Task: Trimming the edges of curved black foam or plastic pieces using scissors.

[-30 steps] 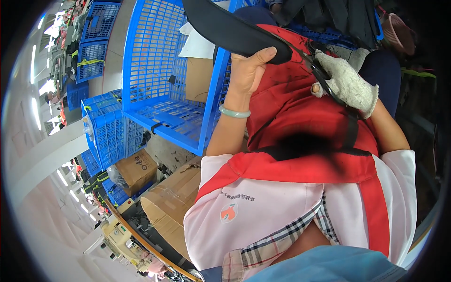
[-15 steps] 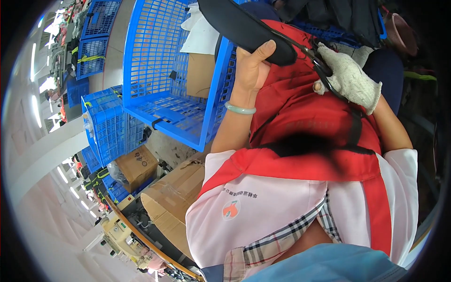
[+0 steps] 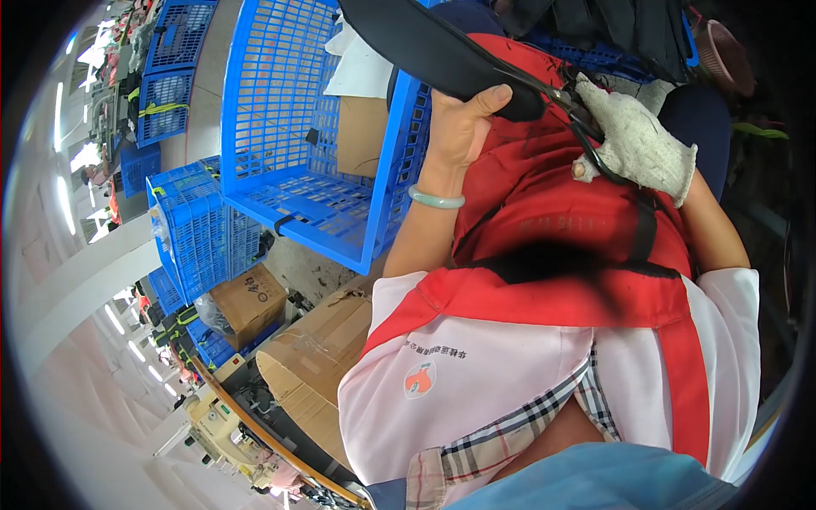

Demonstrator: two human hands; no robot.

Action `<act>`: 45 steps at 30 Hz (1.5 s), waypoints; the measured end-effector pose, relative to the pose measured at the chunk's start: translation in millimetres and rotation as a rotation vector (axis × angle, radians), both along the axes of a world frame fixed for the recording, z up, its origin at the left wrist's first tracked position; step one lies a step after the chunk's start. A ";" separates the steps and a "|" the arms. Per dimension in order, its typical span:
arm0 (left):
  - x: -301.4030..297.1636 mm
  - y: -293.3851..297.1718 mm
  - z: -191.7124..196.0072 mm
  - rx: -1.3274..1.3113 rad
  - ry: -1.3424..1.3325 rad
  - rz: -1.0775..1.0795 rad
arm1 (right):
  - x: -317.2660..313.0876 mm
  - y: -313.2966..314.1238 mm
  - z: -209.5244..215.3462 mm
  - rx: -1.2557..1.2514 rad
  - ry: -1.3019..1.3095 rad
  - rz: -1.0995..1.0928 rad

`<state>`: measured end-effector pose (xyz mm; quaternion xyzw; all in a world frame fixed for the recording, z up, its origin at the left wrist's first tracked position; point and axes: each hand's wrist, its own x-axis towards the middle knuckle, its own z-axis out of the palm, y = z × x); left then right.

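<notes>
Overhead, the bare left hand (image 3: 463,127) grips a long black piece (image 3: 433,47) above the red apron (image 3: 544,195); the gloved right hand (image 3: 633,140) is clamped on scissors (image 3: 574,106) at its end.

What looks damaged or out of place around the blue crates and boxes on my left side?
The large cardboard box below the big blue crate looks damaged: its top flap is torn and creased and it lies tilted. Nothing looks spilled. The left hand grips a dark piece, and the gloved right hand holds scissors.
</notes>
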<state>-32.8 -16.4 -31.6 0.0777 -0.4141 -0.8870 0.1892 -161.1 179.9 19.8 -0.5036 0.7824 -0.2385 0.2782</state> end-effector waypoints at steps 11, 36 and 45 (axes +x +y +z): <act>-1.6 -4.1 -0.6 0.181 -0.027 0.043 | 4.3 -7.3 -6.2 0.025 -0.469 -0.192; -7.2 -5.5 -0.9 0.205 -0.042 0.054 | 1.0 -13.2 -43.4 -0.148 -0.055 -0.139; -1.6 -18.4 -15.8 0.233 -0.015 0.033 | -2.9 -3.1 -30.7 -0.044 0.042 0.053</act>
